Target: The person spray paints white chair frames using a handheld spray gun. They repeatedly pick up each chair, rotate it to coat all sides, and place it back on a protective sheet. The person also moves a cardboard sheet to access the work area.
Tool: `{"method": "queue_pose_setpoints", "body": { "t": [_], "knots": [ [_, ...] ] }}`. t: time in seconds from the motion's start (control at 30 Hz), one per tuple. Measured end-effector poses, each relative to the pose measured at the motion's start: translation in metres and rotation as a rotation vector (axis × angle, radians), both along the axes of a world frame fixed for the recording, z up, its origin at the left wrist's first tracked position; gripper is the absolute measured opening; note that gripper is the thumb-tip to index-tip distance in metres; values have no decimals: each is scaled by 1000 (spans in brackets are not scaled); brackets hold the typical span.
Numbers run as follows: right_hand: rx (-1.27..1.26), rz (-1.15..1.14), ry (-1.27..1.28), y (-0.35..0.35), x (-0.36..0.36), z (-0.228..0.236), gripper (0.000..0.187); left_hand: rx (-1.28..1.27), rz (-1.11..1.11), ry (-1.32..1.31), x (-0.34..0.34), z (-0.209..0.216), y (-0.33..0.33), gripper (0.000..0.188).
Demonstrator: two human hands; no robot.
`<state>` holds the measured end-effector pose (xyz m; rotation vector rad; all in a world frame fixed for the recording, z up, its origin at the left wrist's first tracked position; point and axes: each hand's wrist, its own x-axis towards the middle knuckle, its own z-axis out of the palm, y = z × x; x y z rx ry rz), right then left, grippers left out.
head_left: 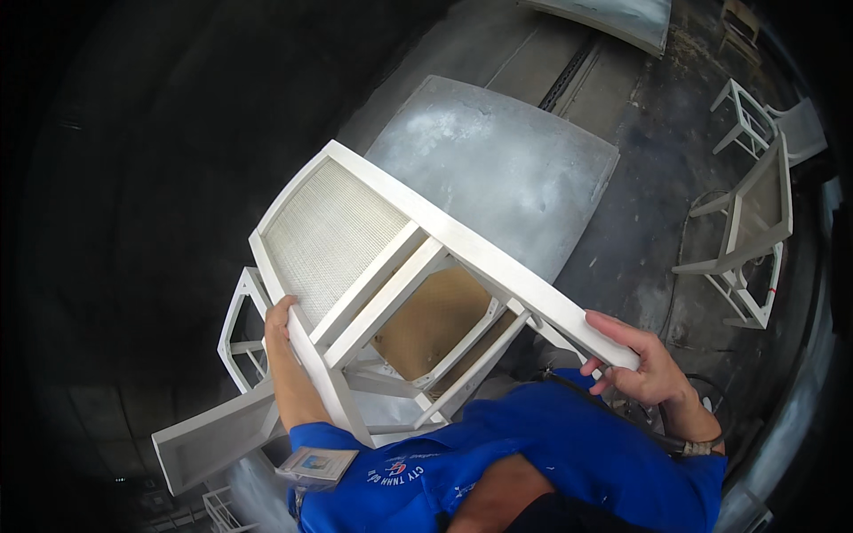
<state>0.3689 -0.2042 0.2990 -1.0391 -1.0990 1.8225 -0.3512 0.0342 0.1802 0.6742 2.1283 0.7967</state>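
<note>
A white chair [462,240] is tilted in front of my body, its woven mesh back panel [338,231] facing up. My left hand [281,318] grips the chair's left side rail beside the mesh, fingers curled over the edge. At the other side my right hand [644,366] is closed around the rounded end of the long right-hand rail, thumb and fingers on opposite faces. Through the open frame below the mesh, a brown textured surface [435,320] shows. The chair's lower parts are partly hidden by my blue shirt.
Beyond the chair lies a grey square platform [498,160], with a chain track [569,78] in the floor behind it. White chairs [742,222] stand at the right. On the left are a white frame [233,327] and a flat white panel [213,435]. Another platform [622,19] is at the top.
</note>
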Motion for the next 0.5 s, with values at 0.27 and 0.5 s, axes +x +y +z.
{"method": "queue_pose_setpoints", "body": {
  "t": [0.27, 0.5],
  "knots": [
    [602, 10, -575, 70, 64, -16, 70, 422, -56, 56, 114, 230, 86, 63],
    [969, -205, -789, 89, 121, 72, 51, 1123, -97, 284, 290, 224, 193, 65]
  ]
}}
